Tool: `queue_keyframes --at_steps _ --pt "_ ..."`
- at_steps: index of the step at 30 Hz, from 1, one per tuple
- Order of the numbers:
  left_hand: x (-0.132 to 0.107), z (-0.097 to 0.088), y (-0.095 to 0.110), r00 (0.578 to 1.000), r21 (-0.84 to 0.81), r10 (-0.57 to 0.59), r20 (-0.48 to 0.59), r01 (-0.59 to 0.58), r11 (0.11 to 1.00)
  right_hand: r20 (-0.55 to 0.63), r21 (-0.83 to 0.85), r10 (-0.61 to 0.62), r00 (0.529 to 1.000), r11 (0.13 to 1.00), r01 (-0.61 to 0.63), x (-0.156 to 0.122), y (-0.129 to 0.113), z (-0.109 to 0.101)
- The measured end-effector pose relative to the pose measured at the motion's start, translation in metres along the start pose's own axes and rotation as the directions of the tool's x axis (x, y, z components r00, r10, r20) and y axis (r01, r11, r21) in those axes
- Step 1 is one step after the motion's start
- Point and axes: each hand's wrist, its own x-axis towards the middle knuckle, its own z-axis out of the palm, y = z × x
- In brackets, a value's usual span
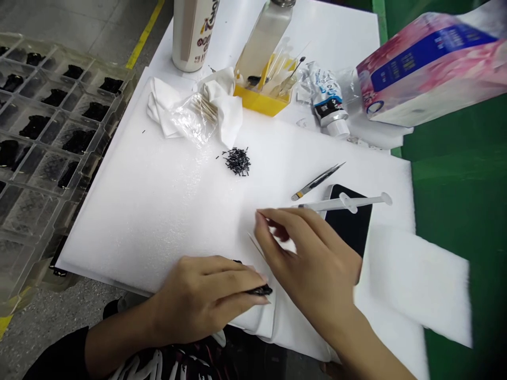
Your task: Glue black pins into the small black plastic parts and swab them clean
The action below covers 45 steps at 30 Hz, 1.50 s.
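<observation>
My left hand (209,295) is closed around a small glossy black part (259,290), which pokes out between thumb and fingers near the front edge of the white foam sheet (158,211). To its right, my right hand (309,258) hovers with thumb and index fingertip pinched together; anything between them is too small to make out. A thin pale stick (256,246) shows just below those fingers. Behind the right hand, a clear syringe (356,202) lies partly across a flat black device (348,227). Tweezers (319,180) rest just beyond it.
A pile of tiny black pins (238,161) lies mid-sheet. Behind are cotton swabs in a bag (206,108), a yellow box (261,100), a bottle (194,34), a tube (327,100) and a tissue pack (431,66). A compartment tray (51,121) of black parts stands left.
</observation>
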Motion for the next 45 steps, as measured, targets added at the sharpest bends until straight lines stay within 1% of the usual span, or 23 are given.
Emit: queue_keyframes --at_steps 2,4,6,7,9,12,15,17,21,27,30,34,38,40,43,45 --pt "0.0 -0.001 0.002 0.991 -0.096 -0.052 -0.12 0.041 0.995 0.027 -0.003 0.015 1.0 1.0 -0.015 -0.018 -0.009 -0.02" --pt "0.0 -0.002 0.004 0.961 -0.165 -0.143 -0.237 0.105 0.981 0.102 0.039 -0.031 0.994 0.999 0.027 -0.038 -0.019 -0.035" --pt "0.0 -0.001 0.005 0.927 -0.161 -0.203 -0.314 0.159 0.974 0.15 0.09 -0.1 0.984 0.992 0.088 -0.056 -0.027 -0.041" --pt "0.0 -0.001 0.005 0.924 -0.131 -0.211 -0.32 0.177 0.975 0.162 0.104 -0.121 0.979 0.989 0.105 -0.063 -0.029 -0.042" --pt "0.0 0.0 0.005 0.935 -0.069 -0.206 -0.289 0.195 0.978 0.191 0.114 -0.112 0.975 0.989 0.092 -0.072 -0.031 -0.042" --pt "0.001 0.0 0.004 0.949 -0.014 -0.205 -0.238 0.208 0.978 0.217 0.118 -0.04 0.975 0.993 0.014 -0.08 -0.03 -0.043" --pt "0.001 -0.001 0.005 0.965 0.007 -0.178 -0.193 0.183 0.983 0.171 0.121 0.033 0.985 0.991 -0.055 -0.086 -0.031 -0.044" --pt "0.001 -0.001 0.006 0.971 0.016 -0.175 -0.165 0.18 0.983 0.141 0.122 0.057 0.988 0.99 -0.074 -0.089 -0.033 -0.043" --pt "0.0 0.0 0.007 0.965 0.039 -0.201 -0.167 0.21 0.977 0.087 0.115 0.035 0.996 0.992 -0.044 -0.093 -0.036 -0.036" --pt "0.002 0.0 0.003 0.985 0.091 -0.083 -0.148 0.097 0.991 0.001 0.086 0.031 1.0 0.996 -0.031 -0.098 -0.037 -0.025" --pt "0.004 0.0 0.004 0.986 0.104 -0.091 -0.14 0.106 0.989 -0.016 0.114 0.063 0.998 0.992 -0.06 -0.098 -0.037 -0.025" --pt "0.005 0.001 0.007 0.986 0.092 -0.107 -0.127 0.12 0.989 -0.005 0.176 0.125 0.992 0.977 -0.123 -0.093 -0.037 -0.032" --pt "0.005 0.001 0.008 0.987 0.095 -0.107 -0.12 0.118 0.988 0.001 0.198 0.176 0.984 0.965 -0.173 -0.087 -0.036 -0.037" --pt "0.005 0.0 0.008 0.987 0.096 -0.112 -0.117 0.123 0.988 0.016 0.2 0.162 0.987 0.966 -0.161 -0.086 -0.036 -0.038" --pt "0.005 0.001 0.008 0.988 0.099 -0.11 -0.108 0.12 0.988 0.08 0.202 0.09 0.993 0.974 -0.105 -0.085 -0.037 -0.037" --pt "0.004 0.001 0.007 0.988 0.112 -0.106 -0.11 0.119 0.987 0.098 0.181 0.049 0.994 0.981 -0.066 -0.084 -0.037 -0.036"
